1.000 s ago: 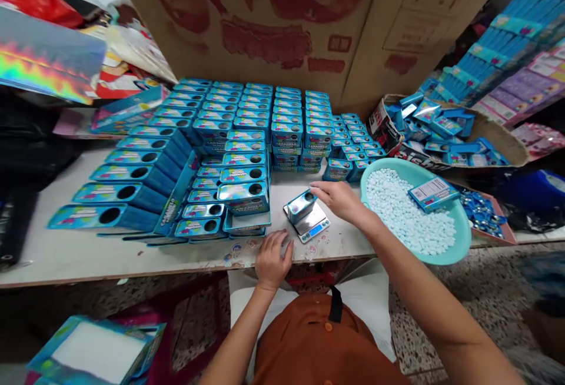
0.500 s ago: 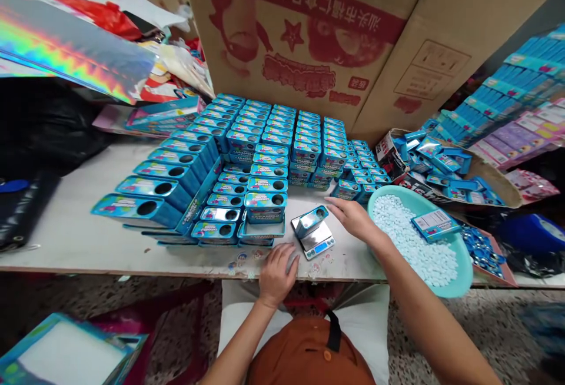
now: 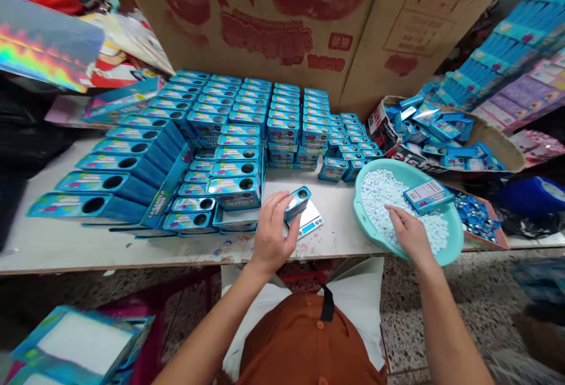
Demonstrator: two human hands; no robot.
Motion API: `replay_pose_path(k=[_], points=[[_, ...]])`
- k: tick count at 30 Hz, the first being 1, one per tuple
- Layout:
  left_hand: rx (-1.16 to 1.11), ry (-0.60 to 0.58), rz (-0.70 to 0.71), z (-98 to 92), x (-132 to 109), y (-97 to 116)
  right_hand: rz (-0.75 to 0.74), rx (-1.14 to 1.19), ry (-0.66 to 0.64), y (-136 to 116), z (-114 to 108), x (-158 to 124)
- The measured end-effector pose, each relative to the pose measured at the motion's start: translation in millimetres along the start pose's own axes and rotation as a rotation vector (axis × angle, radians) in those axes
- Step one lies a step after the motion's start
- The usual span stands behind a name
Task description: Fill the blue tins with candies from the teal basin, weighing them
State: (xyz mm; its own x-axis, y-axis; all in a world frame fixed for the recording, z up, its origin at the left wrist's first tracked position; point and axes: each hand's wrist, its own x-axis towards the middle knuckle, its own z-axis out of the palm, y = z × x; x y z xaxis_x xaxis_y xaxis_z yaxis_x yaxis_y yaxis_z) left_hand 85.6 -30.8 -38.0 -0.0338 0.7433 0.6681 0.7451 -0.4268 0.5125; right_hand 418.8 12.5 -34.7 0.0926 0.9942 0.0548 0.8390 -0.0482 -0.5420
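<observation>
My left hand has its fingers and thumb around the near left side of a small blue tin with a round hole in its top. The tin stands over a small silver digital scale; whether it still rests on the plate is hard to tell. Over a turquoise basin of pale mint-like candies, my right hand is closed, its fingertips together at the candies. What lies in those fingers is hidden. A flat blue printed box lies on the candies beside it.
Rows of blue tins fill the table's left and middle. A large cardboard carton stands behind. Right of the basin are an open box of blue tins and a tray of small shiny blue pieces. Stickers lie near the front edge.
My left hand has moved up from the table edge and taken hold of the tin at the scale. My right hand has left the tin and moved right into the basin. The view has shifted.
</observation>
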Motion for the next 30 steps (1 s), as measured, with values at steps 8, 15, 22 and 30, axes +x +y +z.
replay_pose_path(k=[8,15,22,30], points=[[0.195,-0.235,-0.054,5.5,26.2,-6.5,0.064,0.162,-0.011,15.9,-2.8,-3.2],[0.322,-0.487,-0.065,16.4,29.6,-6.3,0.046,0.255,-0.063,17.1,-2.5,-4.3],[0.402,-0.457,-0.010,25.4,30.6,-6.8,0.043,0.244,-0.050,17.6,-1.4,-6.8],[0.317,-0.531,-0.088,19.2,29.7,7.2,0.068,0.156,-0.068,28.2,0.0,-8.3]])
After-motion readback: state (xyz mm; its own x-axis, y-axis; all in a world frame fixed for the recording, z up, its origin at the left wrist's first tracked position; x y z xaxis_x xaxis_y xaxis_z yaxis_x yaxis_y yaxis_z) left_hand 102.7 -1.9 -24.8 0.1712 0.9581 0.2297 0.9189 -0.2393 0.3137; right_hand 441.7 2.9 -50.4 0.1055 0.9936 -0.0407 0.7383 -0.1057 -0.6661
